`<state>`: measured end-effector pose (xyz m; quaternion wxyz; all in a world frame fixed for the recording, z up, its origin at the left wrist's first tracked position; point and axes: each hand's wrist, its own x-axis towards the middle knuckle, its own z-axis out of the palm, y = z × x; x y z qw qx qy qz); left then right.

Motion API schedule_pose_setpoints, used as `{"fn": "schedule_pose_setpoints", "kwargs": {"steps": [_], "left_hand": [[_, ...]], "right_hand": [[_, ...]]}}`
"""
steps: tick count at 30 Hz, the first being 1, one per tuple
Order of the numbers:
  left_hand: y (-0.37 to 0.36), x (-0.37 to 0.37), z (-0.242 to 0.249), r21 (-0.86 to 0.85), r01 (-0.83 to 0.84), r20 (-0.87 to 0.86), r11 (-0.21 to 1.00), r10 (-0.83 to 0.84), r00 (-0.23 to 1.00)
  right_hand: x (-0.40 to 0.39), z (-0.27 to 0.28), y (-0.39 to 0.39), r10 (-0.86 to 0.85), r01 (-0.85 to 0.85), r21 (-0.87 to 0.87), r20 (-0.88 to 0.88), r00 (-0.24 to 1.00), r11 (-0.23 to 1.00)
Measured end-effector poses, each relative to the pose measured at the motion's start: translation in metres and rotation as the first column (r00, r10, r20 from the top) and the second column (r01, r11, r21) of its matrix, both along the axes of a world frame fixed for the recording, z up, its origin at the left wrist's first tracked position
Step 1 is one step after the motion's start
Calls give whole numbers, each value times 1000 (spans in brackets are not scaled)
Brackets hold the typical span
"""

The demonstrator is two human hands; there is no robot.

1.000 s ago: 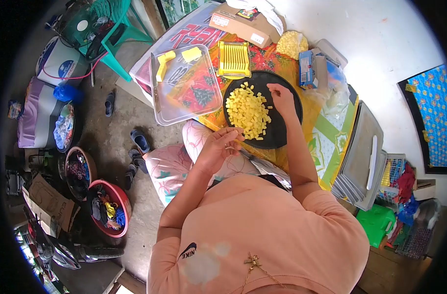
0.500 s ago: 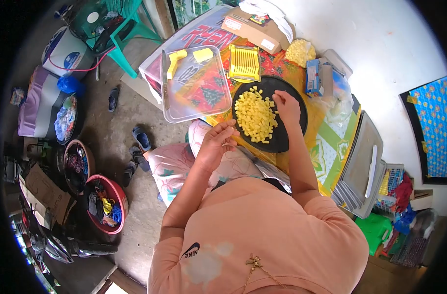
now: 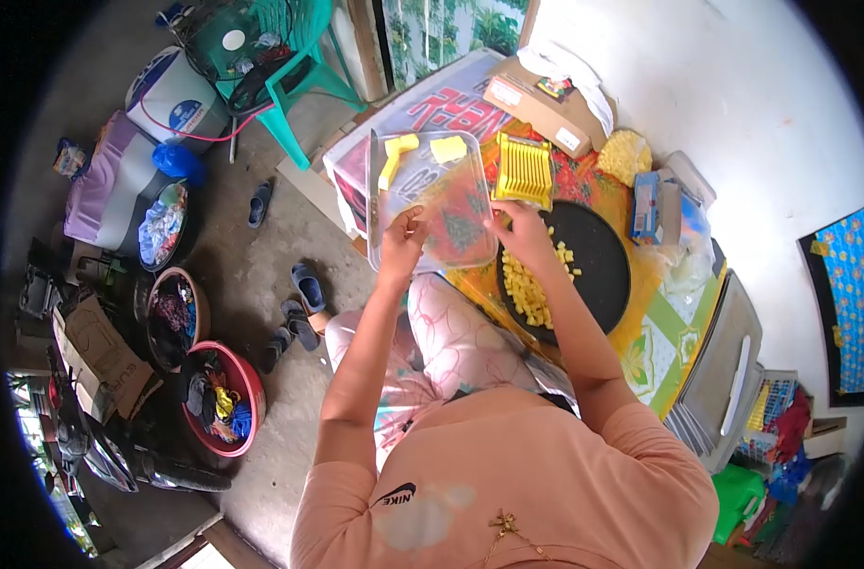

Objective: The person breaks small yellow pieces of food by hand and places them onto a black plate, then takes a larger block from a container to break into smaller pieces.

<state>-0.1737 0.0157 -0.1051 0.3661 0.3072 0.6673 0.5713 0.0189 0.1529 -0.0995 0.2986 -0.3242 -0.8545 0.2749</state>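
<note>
My left hand [image 3: 404, 244] is over the near left part of a clear plastic tray [image 3: 432, 260], its fingers loosely bent and apart, with nothing visible in them. At the tray's right edge is my right hand [image 3: 524, 232], thumb and forefinger apart, between the tray and the yellow slotted cutter [image 3: 524, 171]. Inside the tray lie a long, bent yellow piece [image 3: 391, 163] and a flat yellow piece [image 3: 448, 149]. Small yellow cubes [image 3: 527, 292] are heaped on the left side of a round black board [image 3: 598, 270], partly hidden by my right forearm.
A cardboard box [image 3: 545, 109], a bag of yellow pieces [image 3: 625, 156] and a blue box [image 3: 646, 209] stand along the table's back and right. On the floor at left are a red tub [image 3: 252, 408], slippers [image 3: 309, 286] and a green chair [image 3: 285, 119].
My right hand has left the heap of cubes and moved left to the tray's edge. My left hand has moved forward over the tray. The view has shifted, so the table appears further right and lower.
</note>
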Motion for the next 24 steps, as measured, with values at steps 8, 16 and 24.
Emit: {"fn": "schedule_pose_setpoints", "kwargs": {"steps": [8, 16, 24], "left_hand": [[68, -44, -31, -30, -57, -138, 998, 53, 989], [74, -58, -26, -113, -33, -125, 993, 18, 992], [69, -46, -28, 24, -126, 21, 992, 125, 992]], "right_hand": [[-115, -24, 69, 57, -55, -24, 52, 997, 998], [-162, -22, 119, 35, -121, 174, 432, 901, 977], [-159, -23, 132, 46, -125, 186, 379, 924, 974]]}}
